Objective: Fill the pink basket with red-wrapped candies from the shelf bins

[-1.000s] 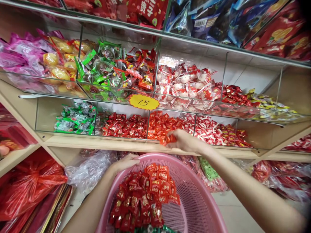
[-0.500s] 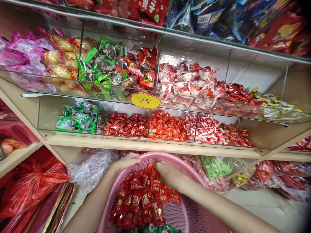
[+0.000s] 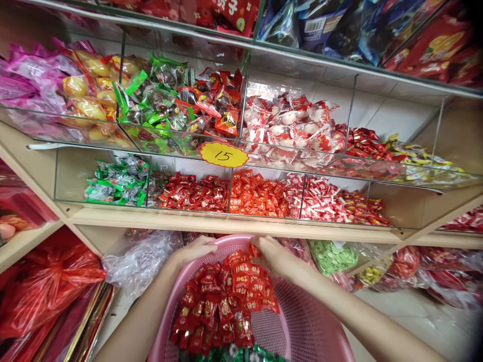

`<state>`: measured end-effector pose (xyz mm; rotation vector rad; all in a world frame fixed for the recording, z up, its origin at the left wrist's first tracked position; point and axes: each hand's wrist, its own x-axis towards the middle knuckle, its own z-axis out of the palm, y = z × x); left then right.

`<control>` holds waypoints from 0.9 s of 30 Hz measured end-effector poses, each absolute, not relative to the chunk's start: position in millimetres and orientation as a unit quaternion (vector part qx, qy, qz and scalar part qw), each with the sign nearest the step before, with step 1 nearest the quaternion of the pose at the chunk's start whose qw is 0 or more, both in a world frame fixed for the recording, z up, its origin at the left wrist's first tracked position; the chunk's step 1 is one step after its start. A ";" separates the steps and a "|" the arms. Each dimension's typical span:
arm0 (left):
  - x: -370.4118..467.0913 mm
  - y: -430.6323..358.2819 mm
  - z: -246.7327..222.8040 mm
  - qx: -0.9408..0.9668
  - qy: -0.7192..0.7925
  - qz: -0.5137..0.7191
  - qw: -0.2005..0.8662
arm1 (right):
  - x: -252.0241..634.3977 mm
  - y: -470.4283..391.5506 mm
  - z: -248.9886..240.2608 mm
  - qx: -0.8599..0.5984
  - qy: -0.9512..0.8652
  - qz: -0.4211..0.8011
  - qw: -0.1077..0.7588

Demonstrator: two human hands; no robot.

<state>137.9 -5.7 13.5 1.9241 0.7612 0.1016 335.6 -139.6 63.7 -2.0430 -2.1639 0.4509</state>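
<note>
A pink plastic basket [image 3: 232, 240] with mesh sides stands tilted below the shelf. My left hand [image 3: 198, 250] is closed over its far-left rim. My right hand [image 3: 269, 254] is at the far-right rim, fingers curled, with a red-orange wrapped candy [image 3: 254, 250] showing at the fingertips. Just below that hand lies a pile of orange-red wrapped candies [image 3: 251, 281]. Dark-red wrapped candies [image 3: 211, 306] fill the left of the basket, and green-wrapped ones [image 3: 241, 353] lie at its near side.
Above the basket, clear shelf bins hold green candies [image 3: 118, 181], red candies [image 3: 194, 192], orange candies [image 3: 258, 193] and red-white candies [image 3: 320, 198]. A yellow price tag [image 3: 224, 154] reads 15. Bagged sweets [image 3: 332, 256] sit under the shelf; a red plastic bag [image 3: 53, 286] is at left.
My right hand has risen from among the orange-red candies to the right, toward the rim, uncovering more of them. My left hand stays on the rim.
</note>
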 end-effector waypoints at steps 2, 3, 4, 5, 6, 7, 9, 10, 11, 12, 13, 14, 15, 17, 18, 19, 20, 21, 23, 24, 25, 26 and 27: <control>138.1 -5.4 12.1 0.810 0.305 0.056 0.498 | 340.6 -136.9 62.4 -0.682 -0.715 0.139 0.063; 138.1 -5.2 11.4 0.815 0.299 0.063 0.492 | 340.6 -135.7 62.1 -0.686 -0.714 0.132 0.052; 137.9 -5.0 10.9 0.818 0.296 0.065 0.489 | 338.9 -134.7 62.2 -0.687 -0.715 0.123 0.039; 137.8 -4.9 10.6 0.819 0.294 0.064 0.489 | 335.9 -133.8 62.6 -0.687 -0.717 0.115 0.022; 137.5 -4.8 10.5 0.819 0.292 0.064 0.490 | 331.9 -133.1 63.1 -0.687 -0.718 0.107 0.004; 137.2 -4.8 10.7 0.818 0.290 0.063 0.493 | 327.4 -132.4 63.1 -0.686 -0.721 0.100 -0.013; 136.7 -4.7 11.0 0.816 0.291 0.061 0.496 | 319.1 -131.2 61.2 -0.682 -0.726 0.086 -0.038; 136.4 -4.5 10.9 0.815 0.293 0.060 0.497 | 315.9 -130.7 59.2 -0.682 -0.725 0.077 -0.047; 136.1 -4.2 10.7 0.814 0.295 0.059 0.497 | 313.4 -130.3 56.7 -0.685 -0.723 0.067 -0.055; 135.8 -3.8 10.2 0.814 0.295 0.060 0.496 | 311.8 -130.0 54.1 -0.688 -0.721 0.056 -0.061; 135.6 -3.3 9.4 0.815 0.296 0.060 0.495 | 310.8 -129.9 51.7 -0.689 -0.720 0.047 -0.066; 135.4 -2.7 8.5 0.816 0.294 0.061 0.493 | 310.2 -130.0 49.9 -0.691 -0.719 0.040 -0.071; 135.2 -2.1 7.6 0.818 0.292 0.062 0.493 | 309.9 -130.2 48.8 -0.692 -0.717 0.037 -0.074; 135.2 -1.2 5.8 0.818 0.290 0.063 0.492 | 309.6 -131.0 48.4 -0.692 -0.716 0.037 -0.078; 135.2 -0.9 5.2 0.818 0.291 0.063 0.492 | 309.4 -131.6 48.8 -0.692 -0.716 0.036 -0.080; 135.3 -0.8 4.8 0.817 0.291 0.063 0.493 | 309.3 -132.1 49.2 -0.691 -0.717 0.035 -0.082; 135.5 -0.8 4.7 0.817 0.292 0.061 0.494 | 309.2 -132.7 49.5 -0.690 -0.718 0.033 -0.083; 135.6 -1.0 4.8 0.816 0.293 0.060 0.494 | 309.3 -133.2 49.6 -0.689 -0.719 0.032 -0.085; 135.7 -1.5 5.7 0.815 0.295 0.058 0.495 | 310.1 -134.1 49.4 -0.686 -0.722 0.033 -0.083; 135.8 -1.9 6.3 0.815 0.296 0.058 0.494 | 310.7 -134.5 49.5 -0.687 -0.721 0.036 -0.080; 135.8 -2.3 7.0 0.816 0.297 0.059 0.493 | 311.5 -134.8 49.9 -0.690 -0.719 0.039 -0.074; 135.9 -2.7 7.6 0.816 0.296 0.060 0.493 | 312.4 -135.2 50.9 -0.693 -0.717 0.043 -0.067; 136.0 -3.1 8.1 0.816 0.295 0.061 0.493 | 313.4 -135.6 52.4 -0.697 -0.713 0.048 -0.058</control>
